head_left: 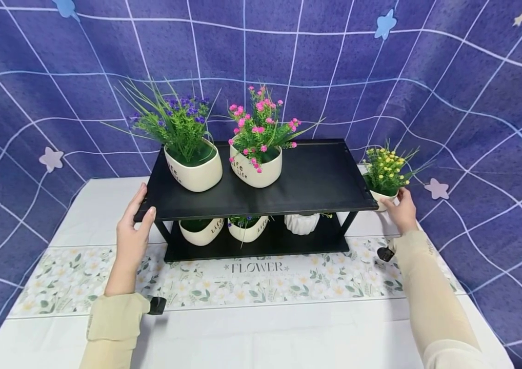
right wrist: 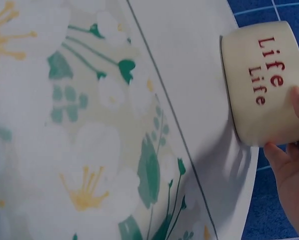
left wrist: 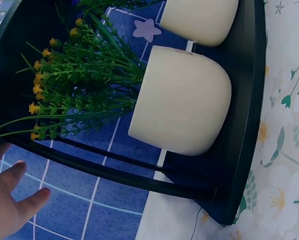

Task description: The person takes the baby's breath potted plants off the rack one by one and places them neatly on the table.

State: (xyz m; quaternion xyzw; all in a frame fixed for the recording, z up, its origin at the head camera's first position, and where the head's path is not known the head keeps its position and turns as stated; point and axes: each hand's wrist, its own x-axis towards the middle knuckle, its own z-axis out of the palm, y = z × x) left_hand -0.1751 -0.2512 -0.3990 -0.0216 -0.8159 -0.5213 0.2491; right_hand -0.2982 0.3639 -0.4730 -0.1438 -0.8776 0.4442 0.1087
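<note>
One left hand (head_left: 132,237), fingers spread, touches the black two-tier shelf (head_left: 312,179) in head view; right hand (head_left: 403,212) pinches the cream yellow-flowered pot (head_left: 380,197) beside it. Left wrist: nothing gripped. Right wrist: gripping seems the step; next calls for level handling.

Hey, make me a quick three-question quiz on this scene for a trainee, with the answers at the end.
1. Fill in: the word printed in red on the cream planter in the person's right grip is ____.
2. True or false: in the head view, the pink-flowered planter stands right of the purple-flowered planter.
3. Where on the black upper tier is the left grip? A) right end B) left end C) back edge

Key: 1. Life; 2. True; 3. B
</note>
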